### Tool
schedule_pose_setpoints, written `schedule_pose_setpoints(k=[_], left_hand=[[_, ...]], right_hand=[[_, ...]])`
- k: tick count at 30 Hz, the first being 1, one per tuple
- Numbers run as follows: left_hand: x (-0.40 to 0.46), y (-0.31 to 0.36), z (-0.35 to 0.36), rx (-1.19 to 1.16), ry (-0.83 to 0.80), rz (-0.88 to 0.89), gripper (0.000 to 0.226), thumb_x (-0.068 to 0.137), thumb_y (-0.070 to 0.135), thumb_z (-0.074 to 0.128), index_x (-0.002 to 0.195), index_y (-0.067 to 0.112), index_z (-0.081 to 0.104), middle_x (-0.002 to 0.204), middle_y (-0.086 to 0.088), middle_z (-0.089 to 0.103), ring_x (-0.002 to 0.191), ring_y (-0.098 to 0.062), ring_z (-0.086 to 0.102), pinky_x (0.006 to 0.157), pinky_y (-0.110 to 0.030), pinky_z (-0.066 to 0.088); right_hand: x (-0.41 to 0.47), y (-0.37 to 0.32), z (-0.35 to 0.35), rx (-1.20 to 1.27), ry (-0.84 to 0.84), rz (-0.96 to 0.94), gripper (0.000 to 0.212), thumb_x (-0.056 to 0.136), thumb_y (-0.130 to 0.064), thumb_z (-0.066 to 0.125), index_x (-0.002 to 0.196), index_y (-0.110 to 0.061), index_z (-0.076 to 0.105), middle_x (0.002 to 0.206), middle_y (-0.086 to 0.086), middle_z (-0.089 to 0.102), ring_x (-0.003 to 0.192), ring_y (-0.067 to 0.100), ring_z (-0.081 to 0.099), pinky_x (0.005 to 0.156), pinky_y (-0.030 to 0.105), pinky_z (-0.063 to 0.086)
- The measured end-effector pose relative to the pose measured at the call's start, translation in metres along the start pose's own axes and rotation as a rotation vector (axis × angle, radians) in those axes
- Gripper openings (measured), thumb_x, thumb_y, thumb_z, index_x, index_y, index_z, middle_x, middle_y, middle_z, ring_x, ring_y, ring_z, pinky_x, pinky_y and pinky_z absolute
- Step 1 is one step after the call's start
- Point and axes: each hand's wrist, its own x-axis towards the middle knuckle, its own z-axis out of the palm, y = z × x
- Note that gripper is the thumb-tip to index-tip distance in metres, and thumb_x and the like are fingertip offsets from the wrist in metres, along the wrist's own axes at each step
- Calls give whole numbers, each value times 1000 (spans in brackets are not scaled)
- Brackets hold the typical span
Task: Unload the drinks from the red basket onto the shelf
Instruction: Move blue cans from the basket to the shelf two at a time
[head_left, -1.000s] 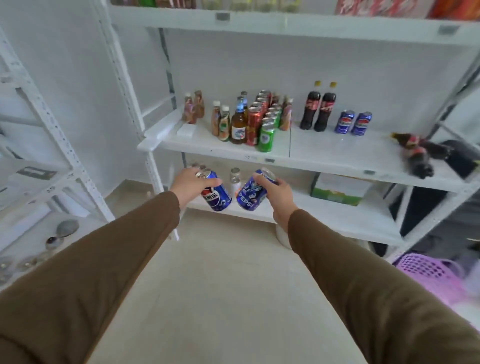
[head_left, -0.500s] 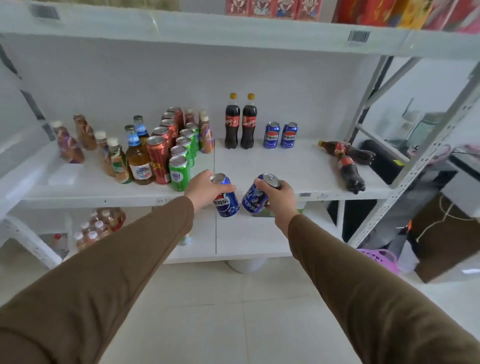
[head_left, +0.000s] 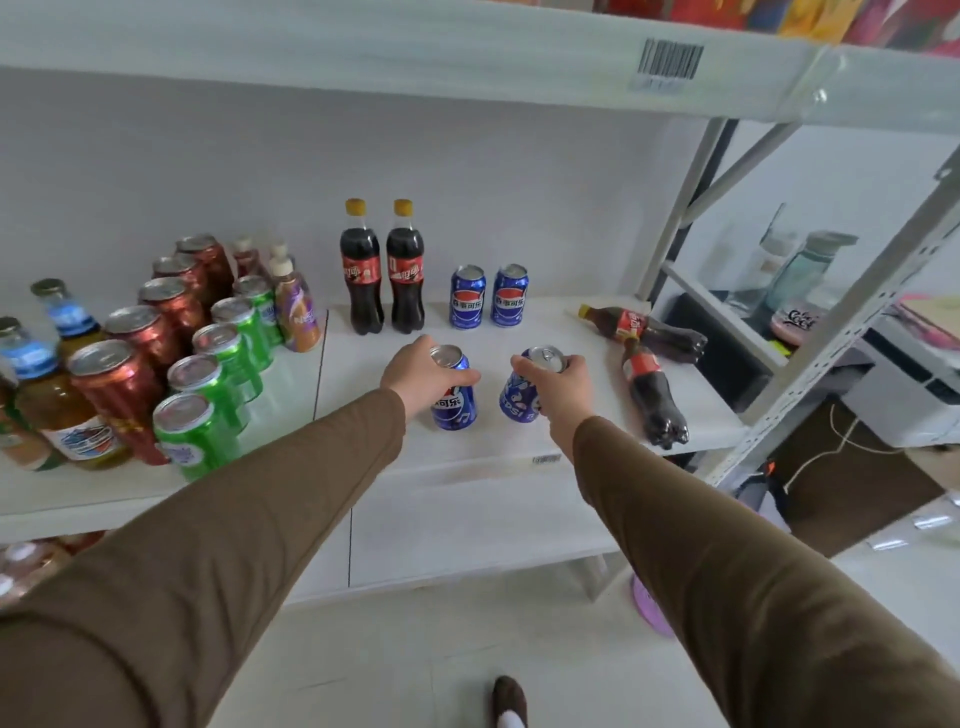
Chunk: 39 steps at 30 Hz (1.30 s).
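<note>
Both sleeves (head_left: 270, 519) are olive-brown; the held Pepsi cans (head_left: 457, 400) are deep blue with a red-white-blue roundel, like the two standing Pepsi cans (head_left: 467, 297) behind; the cola bottles (head_left: 362, 270) are near-black with red labels and yellow caps; red cans (head_left: 119, 384) and green cans (head_left: 189, 431) stand on the white shelf (head_left: 519, 447)

Each hand grips a blue can over the white shelf (head_left: 519, 447) — left hand (head_left: 415, 376), right hand (head_left: 563, 387).

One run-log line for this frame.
left hand: Pepsi can | right hand: tilted Pepsi can | over shelf, unreleased
</note>
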Motion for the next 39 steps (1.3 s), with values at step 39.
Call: schedule_pose_setpoints(k=[39], left_hand=[[129, 0, 86, -255, 234, -43, 62, 74, 8, 87, 121, 29, 52, 106, 19, 64, 92, 12, 63, 73, -4, 45]], right_hand=[[207, 25, 16, -388, -300, -268, 68, 82, -20, 81, 137, -20, 41, 138, 2, 58, 123, 21, 58, 100, 34, 48]])
